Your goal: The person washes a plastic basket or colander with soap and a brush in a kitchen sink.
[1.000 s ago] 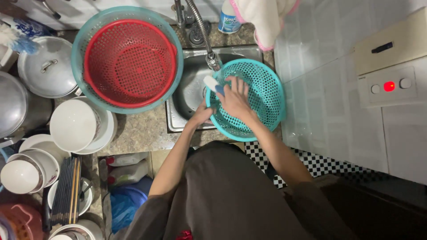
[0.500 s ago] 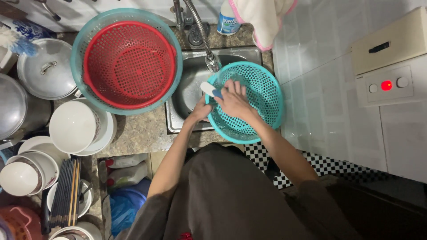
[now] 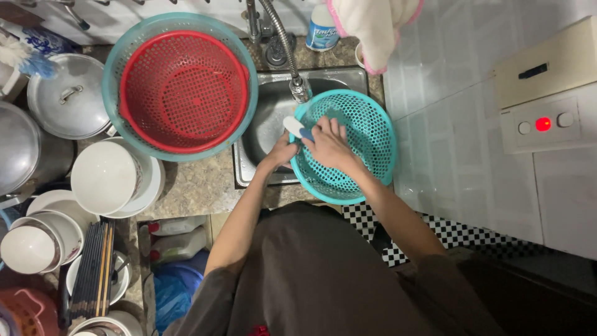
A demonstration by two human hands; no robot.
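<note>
Teal plastic colander (image 3: 364, 140), round, full of small holes, tilted over the steel sink (image 3: 264, 118) right under the faucet spout (image 3: 298, 87). The left hand (image 3: 281, 152) is clamped on its near-left rim, the right hand (image 3: 329, 144) is inside the bowl, closed around a scrubber (image 3: 297, 127) with a white head and a blue bit, pressed against the mesh. The hands sit close together but each has its own grip

Counting stuff: two colanders in all, this teal one plus a red colander (image 3: 186, 90) on the counter, nested in one bigger teal basin (image 3: 115, 68). One steel lid (image 3: 65, 96) with a handle at far left, one big metal pot (image 3: 25, 152) below it. White bowls (image 3: 106, 177) are stacked at left; I make out about five but the stacks hide some. One bundle of dark chopsticks (image 3: 93, 270), one soap bottle (image 3: 323, 28) by the tap, one cloth (image 3: 373, 25) hanging top right
</note>
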